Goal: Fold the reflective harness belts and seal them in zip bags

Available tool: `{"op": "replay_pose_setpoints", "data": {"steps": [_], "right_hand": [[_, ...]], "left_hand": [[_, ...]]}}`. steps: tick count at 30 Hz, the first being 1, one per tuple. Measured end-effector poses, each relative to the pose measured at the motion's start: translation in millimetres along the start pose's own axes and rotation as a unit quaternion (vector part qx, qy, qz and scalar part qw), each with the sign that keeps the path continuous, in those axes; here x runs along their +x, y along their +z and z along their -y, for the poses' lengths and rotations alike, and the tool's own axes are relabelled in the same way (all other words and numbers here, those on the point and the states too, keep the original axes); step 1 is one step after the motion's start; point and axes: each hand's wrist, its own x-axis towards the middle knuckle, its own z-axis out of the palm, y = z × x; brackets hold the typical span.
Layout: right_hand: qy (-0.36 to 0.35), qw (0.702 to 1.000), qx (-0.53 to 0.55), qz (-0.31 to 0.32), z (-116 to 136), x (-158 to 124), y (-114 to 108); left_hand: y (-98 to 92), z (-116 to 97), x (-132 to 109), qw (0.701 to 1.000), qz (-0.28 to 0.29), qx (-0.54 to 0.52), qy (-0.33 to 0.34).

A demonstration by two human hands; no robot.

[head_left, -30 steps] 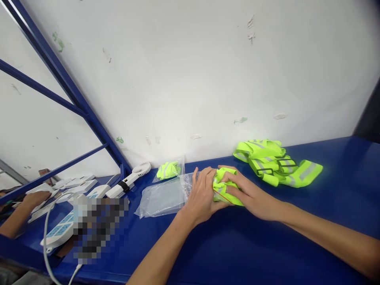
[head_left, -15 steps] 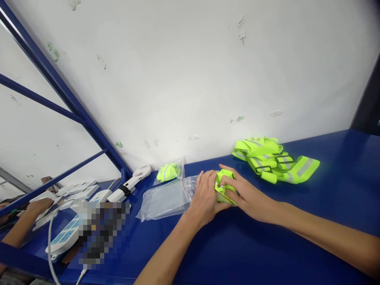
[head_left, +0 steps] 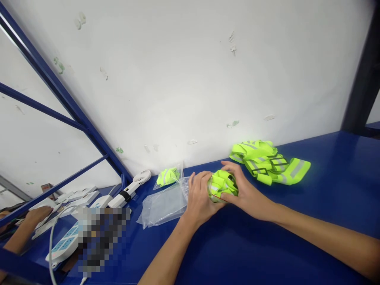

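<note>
One yellow strap bundle (head_left: 222, 183), probably light, soft and springy, best squeezed around its sides, is over the table (head_left: 237, 245), clasped by left grip (head_left: 199, 196) and right grip (head_left: 249, 196); loose straps (head_left: 252, 152) at its two o'clock, clear plastic (head_left: 163, 204) near nine

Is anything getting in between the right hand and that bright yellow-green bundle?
Nothing visible blocks it: the right hand meets the yellow-green bundle at its right side. Clear plastic shows along the left edge, beside the left hand; whether any reaches under the right thumb, I can't tell.
</note>
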Motion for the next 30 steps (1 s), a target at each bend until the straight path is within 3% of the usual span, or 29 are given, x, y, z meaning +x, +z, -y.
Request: {"op": "replay_pose_setpoints", "data": {"steps": [3, 5, 11, 21, 30], "right_hand": [[0.054, 0.988, 0.134, -0.044, 0, 4, 1], [0.047, 0.985, 0.158, -0.050, 1, 5, 3], [-0.051, 0.993, 0.030, -0.099, 7, -3, 5], [-0.141, 0.983, -0.040, -0.106, -6, -6, 14], [-0.095, 0.993, -0.068, -0.028, -1, 3, 13]], "left_hand": [[-9.5, 1, 4, 0.999, -0.036, 0.023, -0.013], [-13.7, 2, 5, 0.998, -0.033, 0.039, -0.021], [-14.6, 1, 2, 0.998, -0.005, 0.041, -0.037], [-8.6, -8, 1, 0.999, -0.019, 0.011, -0.030], [0.3, -10, 1, 1.000, -0.022, -0.002, 0.010]]}}
